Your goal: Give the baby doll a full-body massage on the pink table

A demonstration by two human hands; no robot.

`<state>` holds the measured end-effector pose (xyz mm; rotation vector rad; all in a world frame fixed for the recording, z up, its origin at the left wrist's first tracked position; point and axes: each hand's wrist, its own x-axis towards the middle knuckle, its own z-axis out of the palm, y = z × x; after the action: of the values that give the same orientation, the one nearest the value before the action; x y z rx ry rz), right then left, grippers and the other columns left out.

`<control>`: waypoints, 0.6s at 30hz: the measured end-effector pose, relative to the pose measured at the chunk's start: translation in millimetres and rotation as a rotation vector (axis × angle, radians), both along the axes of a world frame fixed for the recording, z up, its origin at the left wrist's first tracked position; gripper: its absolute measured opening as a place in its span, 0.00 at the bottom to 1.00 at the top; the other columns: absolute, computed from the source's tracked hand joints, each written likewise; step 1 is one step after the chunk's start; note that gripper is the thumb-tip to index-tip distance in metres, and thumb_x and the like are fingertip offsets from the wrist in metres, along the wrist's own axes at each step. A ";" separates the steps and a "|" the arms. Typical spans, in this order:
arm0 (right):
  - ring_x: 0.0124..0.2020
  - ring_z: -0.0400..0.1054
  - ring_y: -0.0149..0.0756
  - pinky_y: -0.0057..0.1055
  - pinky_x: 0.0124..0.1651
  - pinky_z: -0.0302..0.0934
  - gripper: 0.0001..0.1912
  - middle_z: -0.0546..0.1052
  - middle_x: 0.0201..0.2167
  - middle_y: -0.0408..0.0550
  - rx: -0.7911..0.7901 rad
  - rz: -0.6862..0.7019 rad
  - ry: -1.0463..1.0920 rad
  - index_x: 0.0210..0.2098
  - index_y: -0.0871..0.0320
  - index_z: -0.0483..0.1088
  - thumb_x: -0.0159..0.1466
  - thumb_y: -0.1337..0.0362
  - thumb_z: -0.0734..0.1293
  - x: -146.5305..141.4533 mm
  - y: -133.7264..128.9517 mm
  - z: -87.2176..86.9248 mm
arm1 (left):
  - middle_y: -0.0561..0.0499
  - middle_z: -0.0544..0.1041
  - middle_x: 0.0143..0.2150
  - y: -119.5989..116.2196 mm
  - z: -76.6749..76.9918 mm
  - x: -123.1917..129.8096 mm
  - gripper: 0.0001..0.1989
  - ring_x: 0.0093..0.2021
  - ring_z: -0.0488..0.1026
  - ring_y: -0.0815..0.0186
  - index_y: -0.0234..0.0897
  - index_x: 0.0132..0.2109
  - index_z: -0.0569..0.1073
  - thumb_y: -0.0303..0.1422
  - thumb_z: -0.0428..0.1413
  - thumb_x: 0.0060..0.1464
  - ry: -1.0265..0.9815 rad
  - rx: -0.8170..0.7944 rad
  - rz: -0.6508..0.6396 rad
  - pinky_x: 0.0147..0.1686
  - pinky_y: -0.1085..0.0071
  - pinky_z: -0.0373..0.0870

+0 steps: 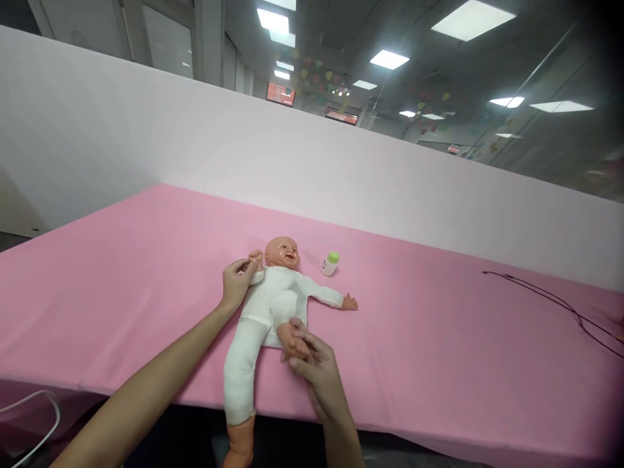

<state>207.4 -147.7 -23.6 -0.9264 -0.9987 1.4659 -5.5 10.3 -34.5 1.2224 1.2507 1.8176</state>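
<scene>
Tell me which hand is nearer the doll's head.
Left. The left hand holds the doll's hand beside its head; the right hand is farther down, at the doll's foot.

Prob an office or classroom-type rm, can't tell which tbh. Got ceiling light panels (472,20), a couple reddish screens or signs (280,94) on the far side, colored decorations (319,75) nr them, n a white partition (292,156) behind the pink-covered tabletop (439,351).
</scene>
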 end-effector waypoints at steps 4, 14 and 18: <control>0.57 0.74 0.59 0.36 0.35 0.76 0.28 0.79 0.56 0.55 0.001 0.257 0.016 0.39 0.49 0.85 0.37 0.62 0.88 44.1 -46.9 -26.1 | 0.56 0.65 0.23 17.6 -0.3 -21.9 0.23 0.24 0.63 0.69 0.39 0.26 0.68 0.52 0.63 0.55 -0.469 -0.253 0.263 0.25 0.71 0.61; 0.38 0.79 0.43 0.40 0.42 0.75 0.23 0.73 0.65 0.58 0.001 0.075 -0.008 0.44 0.52 0.83 0.49 0.60 0.85 29.9 -33.0 9.4 | 0.52 0.74 0.29 -2.4 2.9 -0.6 0.17 0.30 0.68 0.67 0.38 0.31 0.76 0.47 0.61 0.60 -0.016 0.115 0.161 0.31 0.70 0.65; 0.47 0.77 0.45 0.35 0.44 0.75 0.23 0.71 0.68 0.57 -0.002 -0.042 -0.001 0.43 0.55 0.83 0.47 0.61 0.85 -10.3 9.6 19.9 | 0.51 0.79 0.30 -17.8 0.2 13.3 0.14 0.29 0.69 0.66 0.39 0.36 0.82 0.45 0.64 0.59 0.289 0.125 -0.047 0.30 0.70 0.64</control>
<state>197.1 -138.1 -3.7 -0.9447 -0.9731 1.4316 7.7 -7.5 -34.3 1.6161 1.2626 1.7529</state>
